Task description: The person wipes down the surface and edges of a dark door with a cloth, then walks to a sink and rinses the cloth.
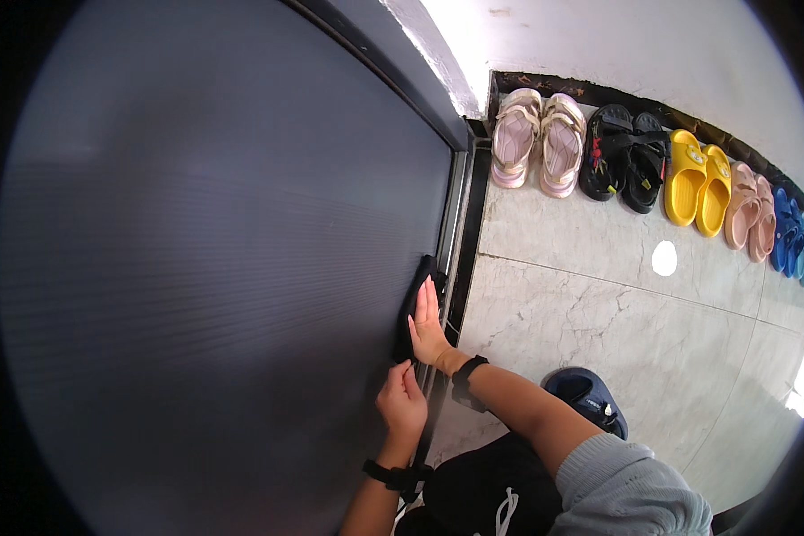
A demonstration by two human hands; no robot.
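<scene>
A large dark grey door (228,234) with fine horizontal ribs fills the left of the view. At its lower edge, by the metal threshold strip (452,221), lies a black cloth (405,331). My right hand (429,331) presses on the cloth with its fingers extended together. Just below it, my left hand (403,395) pinches an end of the cloth between thumb and curled fingers. Each wrist wears a black strap.
Along the wall (610,40) stand beige-pink sandals (516,141), black sandals (606,154), yellow slides (685,181), pink clogs (744,208) and blue clogs (784,231). A dark slipper (586,395) is on the marbled tile floor (596,295) beside my right forearm.
</scene>
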